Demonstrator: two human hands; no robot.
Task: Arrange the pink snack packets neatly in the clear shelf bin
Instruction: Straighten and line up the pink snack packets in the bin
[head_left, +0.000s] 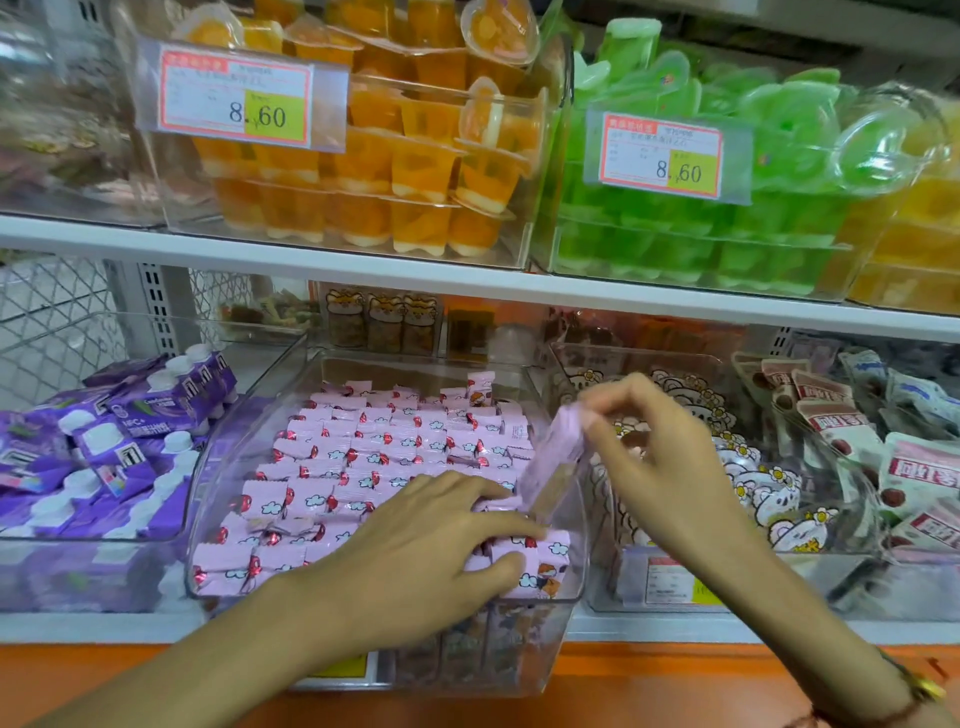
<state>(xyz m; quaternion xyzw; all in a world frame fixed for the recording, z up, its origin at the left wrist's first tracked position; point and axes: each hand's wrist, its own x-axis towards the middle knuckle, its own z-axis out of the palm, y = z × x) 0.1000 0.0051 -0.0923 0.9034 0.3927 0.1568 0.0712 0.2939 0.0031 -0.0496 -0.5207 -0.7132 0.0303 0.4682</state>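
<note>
Clear shelf bin (574, 525), lower shelf: filled with pink snack packets (374, 457) laid in flat rows, flanked by purple pouches (104, 452) to the left and a bin of bear-printed packets (779, 499) to the right. Left hand (415, 551) is laid flat on the front-row packets, fingers (498, 527) straight and spread. One pink packet (553, 462), blurred, is pinched upright by the curled fingers of the right hand (670, 462) above the bin's right front corner

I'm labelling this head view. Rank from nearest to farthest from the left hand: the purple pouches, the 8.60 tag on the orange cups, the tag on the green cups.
1. purple pouches, lower left.
2. orange cups tag, upper left.
3. green cups tag, upper right.

From the left hand.
</note>
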